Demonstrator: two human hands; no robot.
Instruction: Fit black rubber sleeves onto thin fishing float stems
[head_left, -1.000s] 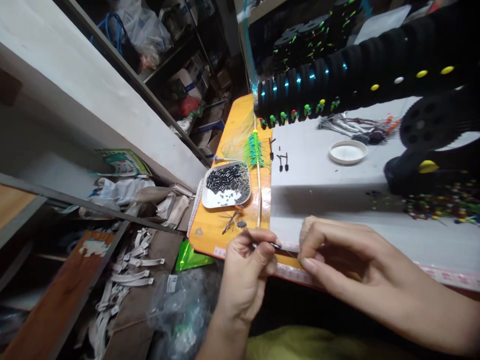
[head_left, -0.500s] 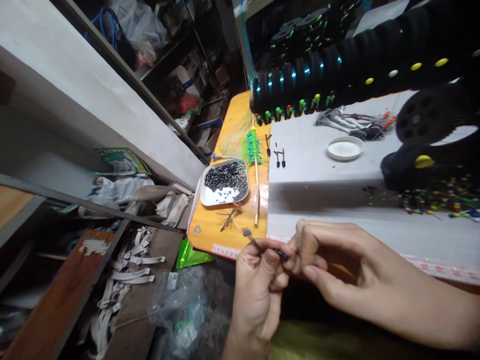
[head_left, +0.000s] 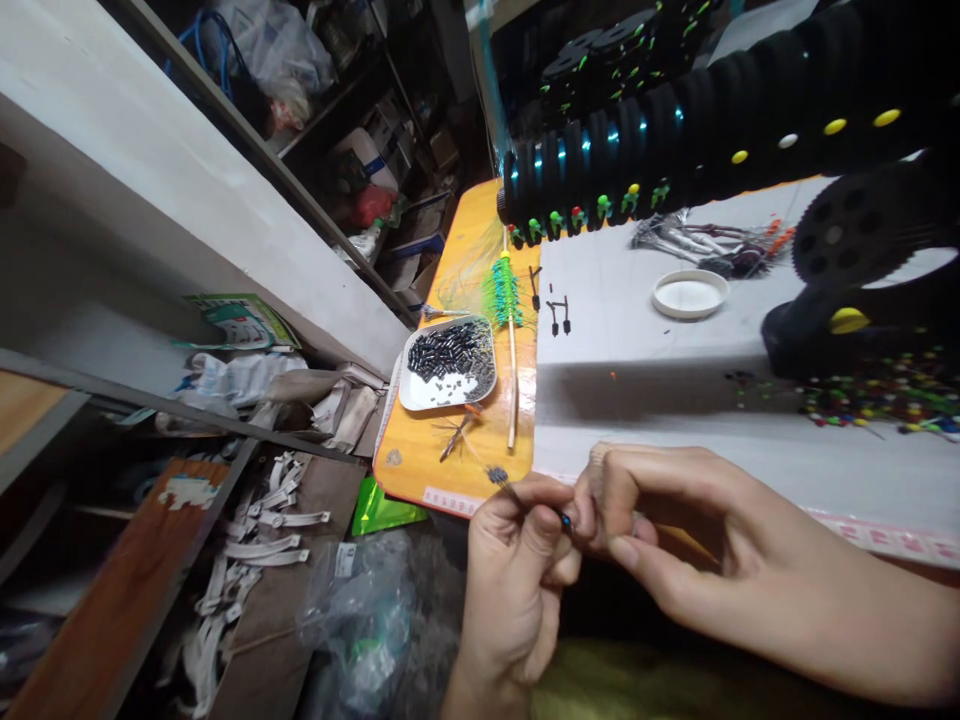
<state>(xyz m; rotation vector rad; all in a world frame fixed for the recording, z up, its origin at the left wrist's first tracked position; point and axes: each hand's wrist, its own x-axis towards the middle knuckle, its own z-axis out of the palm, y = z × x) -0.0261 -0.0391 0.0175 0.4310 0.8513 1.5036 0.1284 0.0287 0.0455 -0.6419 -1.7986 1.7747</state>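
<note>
My left hand [head_left: 517,575] is closed, with thumb and forefinger pinched on a thin strand. A cluster of small grey beads [head_left: 498,476] sticks out on that strand at the upper left. A small dark bluish bead [head_left: 566,520] shows beside the left thumb tip. Against the left fingertips, my right hand [head_left: 667,530] is closed too, its thumb and forefinger pressed together. Whatever lies between the right fingers is hidden or too fine to make out. Just beyond the hands, a twisted brown strand with an orange end [head_left: 457,437] lies on the yellow tabletop [head_left: 401,470].
A white tray [head_left: 409,395] holds black tubes and small grey pieces. Near it lies a stick [head_left: 512,390] with green and blue pieces. A white lid [head_left: 690,297], colored pins [head_left: 885,395] and a black ribbed cylinder [head_left: 637,140] are farther right. Shelves stand left.
My left hand has shifted very slightly down and left, and the dark bead between the hands shows at a different angle. The right hand is nearly still.
</note>
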